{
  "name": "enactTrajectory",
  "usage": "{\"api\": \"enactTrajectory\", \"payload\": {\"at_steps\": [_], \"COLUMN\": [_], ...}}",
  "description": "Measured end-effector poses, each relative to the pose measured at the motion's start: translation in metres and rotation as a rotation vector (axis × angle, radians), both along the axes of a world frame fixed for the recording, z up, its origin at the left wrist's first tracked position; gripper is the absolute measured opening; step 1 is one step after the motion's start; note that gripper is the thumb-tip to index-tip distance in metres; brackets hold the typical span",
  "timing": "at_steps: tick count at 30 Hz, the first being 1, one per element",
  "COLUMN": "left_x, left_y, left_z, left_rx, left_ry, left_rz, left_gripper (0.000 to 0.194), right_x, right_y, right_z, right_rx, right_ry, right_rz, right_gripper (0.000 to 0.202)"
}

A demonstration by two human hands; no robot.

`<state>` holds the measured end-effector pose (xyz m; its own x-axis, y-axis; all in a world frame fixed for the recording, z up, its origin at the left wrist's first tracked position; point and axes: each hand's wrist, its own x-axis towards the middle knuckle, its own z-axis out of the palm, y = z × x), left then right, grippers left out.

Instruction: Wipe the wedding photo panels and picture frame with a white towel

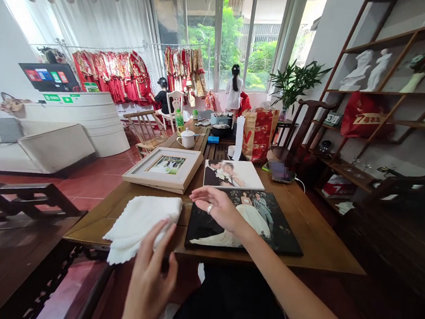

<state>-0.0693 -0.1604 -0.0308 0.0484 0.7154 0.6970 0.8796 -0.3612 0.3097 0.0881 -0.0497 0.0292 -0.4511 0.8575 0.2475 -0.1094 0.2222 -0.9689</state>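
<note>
A folded white cloth (142, 223) lies on the wooden table, one corner hanging past the front edge. My left hand (155, 264) is over its right side with fingers apart; whether the fingertips touch the cloth I cannot tell. My right hand (219, 208) hovers above the left part of a dark wedding photo panel (284, 231), fingers stretched out, a ring on one finger, nothing held. Behind that panel lies a lighter wedding photo print (248, 175). Back left, a pale wooden picture frame (139, 172) with a small photo lies flat.
A white teapot (187, 138), a green-labelled bottle (179, 123) and a red patterned paper bag (257, 139) stand farther back. A phone (281, 171) with a cable lies at right. Shelves (391, 94) line the right wall; two people are near the window.
</note>
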Motion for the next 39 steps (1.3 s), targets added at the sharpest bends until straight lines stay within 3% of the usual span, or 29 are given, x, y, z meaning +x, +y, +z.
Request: {"api": "enactTrajectory", "payload": {"at_steps": [4, 7, 11, 13, 16, 21, 24, 27, 34, 39], "left_x": [-0.055, -0.076, -0.055, -0.032, 0.002, 0.039, 0.045, 0.046, 0.054, 0.064], "left_y": [0.017, 0.036, 0.046, 0.048, 0.058, 0.087, 0.096, 0.097, 0.093, 0.088], "left_z": [0.000, -0.009, -0.002, 0.007, 0.017, 0.019, 0.013, 0.008, 0.006, 0.001], "left_rx": [-0.158, -0.234, -0.207, -0.147, -0.104, -0.238, -0.282, -0.300, -0.333, -0.423], "left_ry": [0.214, 0.281, 0.216, 0.154, 0.129, 0.224, 0.189, 0.152, 0.262, 0.358], "left_rz": [0.038, 0.087, 0.141, 0.109, 0.037, -0.083, -0.131, -0.164, -0.087, -0.140], "left_gripper": [0.067, 0.060, 0.043, 0.036, 0.036, 0.051, 0.056, 0.054, 0.066, 0.080], "right_x": [0.052, 0.108, 0.177, 0.196, 0.203, 0.195, 0.195, 0.193, 0.187, 0.189], "right_y": [-0.013, -0.012, -0.006, -0.002, 0.004, 0.019, 0.028, 0.035, 0.036, 0.029], "right_z": [-0.010, -0.028, -0.061, -0.075, -0.087, -0.093, -0.095, -0.097, -0.098, -0.095], "right_rx": [0.192, 0.194, 0.144, 0.127, 0.112, 0.121, 0.120, 0.223, 0.332, 0.347], "right_ry": [-0.230, -0.305, -0.378, -0.452, -0.430, -0.389, -0.318, -0.310, -0.556, -0.656], "right_rz": [-0.139, -0.395, -0.804, -0.879, -0.795, -0.727, -0.694, -0.684, -0.543, -0.486], "right_gripper": [0.022, 0.023, 0.029, 0.035, 0.043, 0.043, 0.044, 0.048, 0.040, 0.040]}}
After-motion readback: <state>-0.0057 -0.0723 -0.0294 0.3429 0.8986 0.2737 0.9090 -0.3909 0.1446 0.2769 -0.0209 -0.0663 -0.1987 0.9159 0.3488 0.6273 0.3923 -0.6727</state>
